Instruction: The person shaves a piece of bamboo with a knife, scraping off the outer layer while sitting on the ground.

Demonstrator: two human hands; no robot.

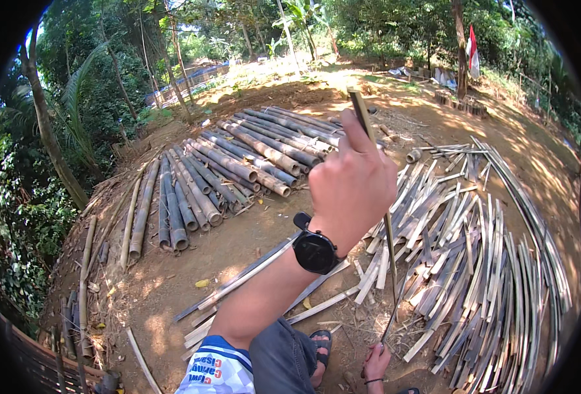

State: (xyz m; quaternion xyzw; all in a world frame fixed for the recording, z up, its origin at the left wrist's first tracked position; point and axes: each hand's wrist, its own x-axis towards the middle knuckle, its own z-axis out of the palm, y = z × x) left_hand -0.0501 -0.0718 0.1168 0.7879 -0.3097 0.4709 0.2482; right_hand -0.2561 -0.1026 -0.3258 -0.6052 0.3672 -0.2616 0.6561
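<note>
My left hand [354, 180], with a black watch on its wrist, is raised in the middle and closed round a bamboo strip [362, 118]. The strip stands nearly upright; its top sticks out above my fingers and its lower part runs down toward my right hand. Low in the view, my right hand [376, 362], with a dark band at the wrist, is closed on the end of a long thin dark tool [391, 323]. It looks like a blade seen edge-on, slanting up close to the strip. Whether blade and strip touch I cannot tell.
A wide heap of split bamboo strips [480, 262] fans out at the right. Whole bamboo poles [238, 157] lie in rows farther off to the left. More strips [251, 276] lie by my sandaled foot [320, 358]. Trees and a red-and-white flag [473, 52] stand behind.
</note>
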